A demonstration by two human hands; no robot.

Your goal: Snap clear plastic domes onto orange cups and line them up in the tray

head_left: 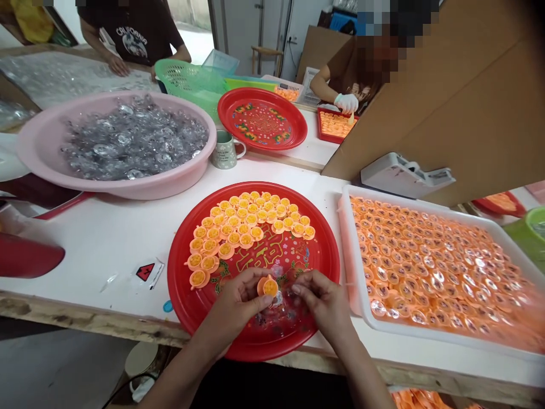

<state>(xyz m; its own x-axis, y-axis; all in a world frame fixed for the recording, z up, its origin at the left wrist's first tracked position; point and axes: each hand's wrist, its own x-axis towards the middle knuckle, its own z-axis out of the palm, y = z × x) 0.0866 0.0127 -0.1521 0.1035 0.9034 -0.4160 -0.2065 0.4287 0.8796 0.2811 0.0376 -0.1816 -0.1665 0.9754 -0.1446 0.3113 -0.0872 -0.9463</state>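
Observation:
My left hand [243, 301] pinches a small orange toy cup and saucer [269, 287] with a yellow centre, just above a round red tray [187, 318]. Close on its right, my right hand [319, 298] has thumb and forefinger closed on what looks like a small clear plastic piece [293, 289]; its exact shape is hard to see. Several loose clear plastic pieces [272, 321] lie on the tray below my hands. Along the tray's far and left side sit many more orange cups [232, 227], packed in a curved band.
To the right stands a white bin [361, 301] of orange cups with clear, dark-marked tops. A pink basin [174, 184] of clear pieces, a mug [224, 150] and another red tray [261, 119] are farther back. Two people work beyond, one with a gloved hand [347, 103].

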